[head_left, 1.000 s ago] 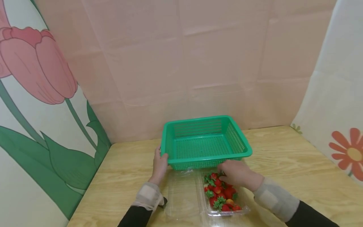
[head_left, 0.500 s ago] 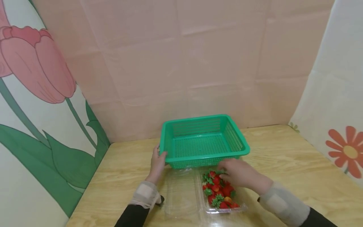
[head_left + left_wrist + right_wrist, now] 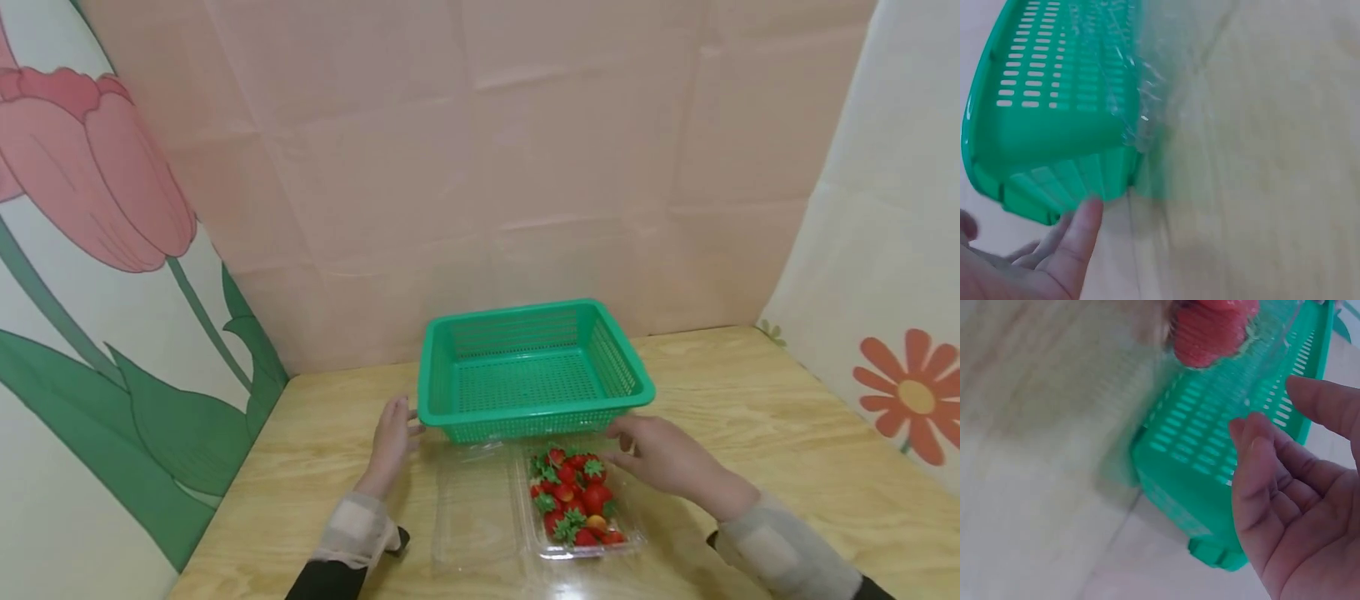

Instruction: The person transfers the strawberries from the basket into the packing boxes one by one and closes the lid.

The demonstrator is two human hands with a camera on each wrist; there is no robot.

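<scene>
A green plastic basket with slotted walls stands on the table, nothing inside it. In front of it lies a clear clamshell box, its lid folded out flat to the left. Several strawberries with green leaves fill the box's right half. My left hand is just left of the basket's near corner; in the left wrist view its fingers extend toward the basket's end, holding nothing. My right hand hovers right of the strawberries, fingers loosely bent and thumb apart, with nothing between them.
The wooden tabletop reaches back to a creased pink backdrop. A tulip-printed panel borders the left side, a flower-printed one the right.
My left hand has let go of the basket's left rim and drawn slightly away. My right hand has lifted off the strawberries and moved right. The view has shifted a little.
</scene>
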